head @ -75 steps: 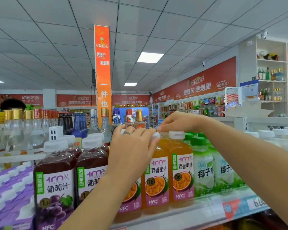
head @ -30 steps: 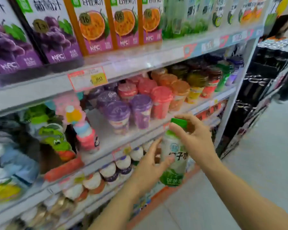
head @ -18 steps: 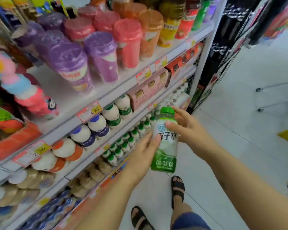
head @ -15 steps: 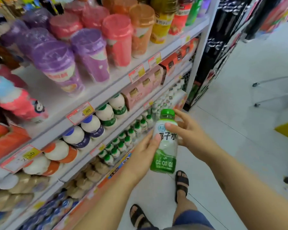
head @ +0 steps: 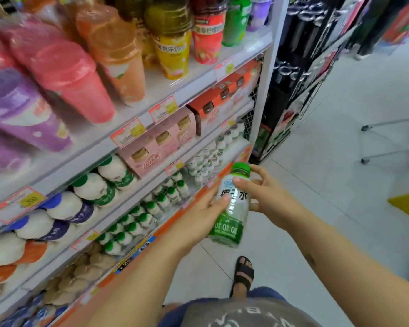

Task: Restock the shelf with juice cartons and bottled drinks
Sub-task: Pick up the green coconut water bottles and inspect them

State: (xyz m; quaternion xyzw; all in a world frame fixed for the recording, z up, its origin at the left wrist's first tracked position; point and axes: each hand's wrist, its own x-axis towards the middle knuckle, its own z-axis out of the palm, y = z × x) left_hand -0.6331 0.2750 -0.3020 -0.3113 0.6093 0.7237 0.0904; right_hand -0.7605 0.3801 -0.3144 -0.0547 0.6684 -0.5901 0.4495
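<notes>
A coconut water bottle [head: 232,215] with a green cap and a white-and-green label is held upright in front of me, over the aisle floor. My right hand [head: 267,194] grips its upper part from the right, fingers wrapped near the neck. My left hand [head: 198,218] holds the bottle's left side, thumb on the label. The shelf unit [head: 151,166] stands to my left, its lower tiers packed with small green-capped bottles [head: 151,208] and round white bottles [head: 90,187].
Coloured drink cups [head: 71,79] fill the upper shelf, and pink and orange multipack boxes [head: 165,138] sit below them. A dark display rack [head: 300,67] stands beyond the shelf's end post. White tiled floor [head: 328,161] lies to the right, with metal chair legs [head: 392,140]. My sandalled foot [head: 243,274] is below.
My view has dropped from the top shelf of juice bottles to the lower tiers. Both hands have carried the coconut water bottle down from the shelf to waist height.
</notes>
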